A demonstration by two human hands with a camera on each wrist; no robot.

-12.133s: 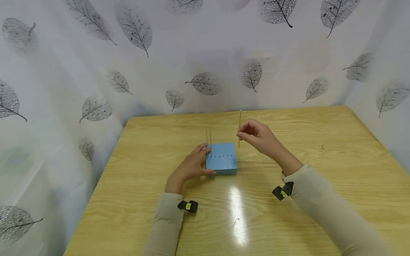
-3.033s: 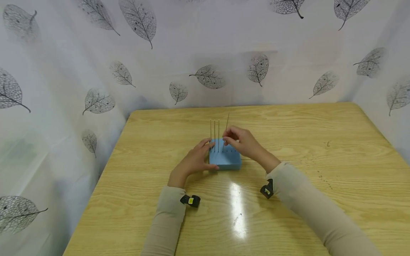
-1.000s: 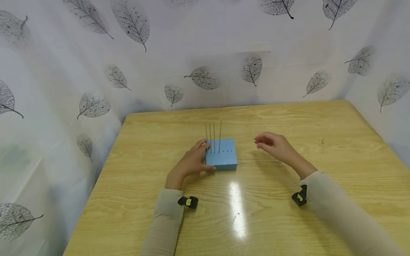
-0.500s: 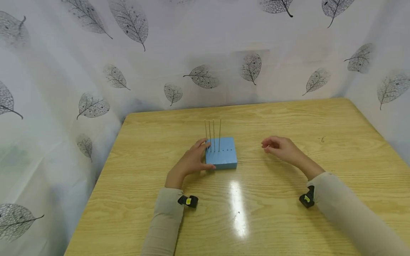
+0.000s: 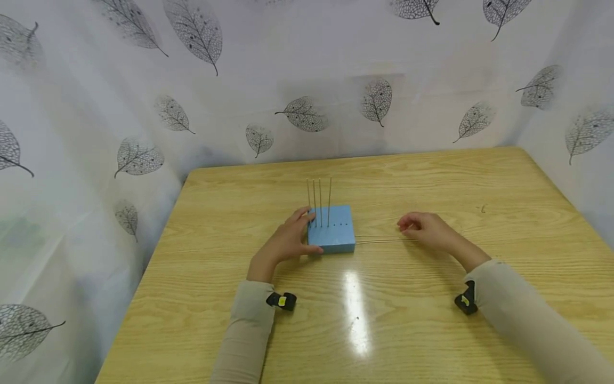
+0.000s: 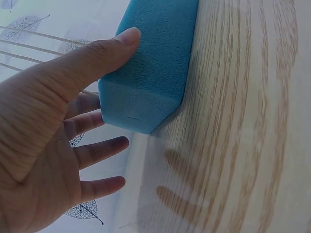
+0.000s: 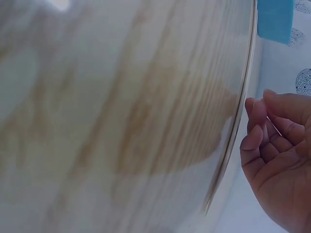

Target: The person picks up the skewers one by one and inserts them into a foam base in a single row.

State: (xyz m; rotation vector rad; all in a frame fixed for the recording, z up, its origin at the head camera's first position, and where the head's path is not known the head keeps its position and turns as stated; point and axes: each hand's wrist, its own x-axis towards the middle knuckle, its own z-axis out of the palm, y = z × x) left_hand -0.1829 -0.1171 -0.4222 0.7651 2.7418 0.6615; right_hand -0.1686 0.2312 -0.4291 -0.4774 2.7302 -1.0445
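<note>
A blue foam block lies on the table. Several thin sticks stand upright in its row of holes, toward the left; the rightmost leans slightly. Three holes to their right are bare. My left hand holds the block's left end, thumb on the near side and fingers toward the back; in the left wrist view the thumb presses the foam block. More thin sticks lie on the table right of the block. My right hand is at these sticks, fingers loosely curled; in the right wrist view its fingertips appear apart from the sticks.
The wood-grain table carries a bright light reflection near its front. A white curtain with a leaf print hangs behind and to both sides. Each wrist wears a small black camera.
A fourth stick now stands in the block, which my right hand was placing 3 seconds ago. That hand has since moved right and down to the lying sticks. The left hand keeps its hold.
</note>
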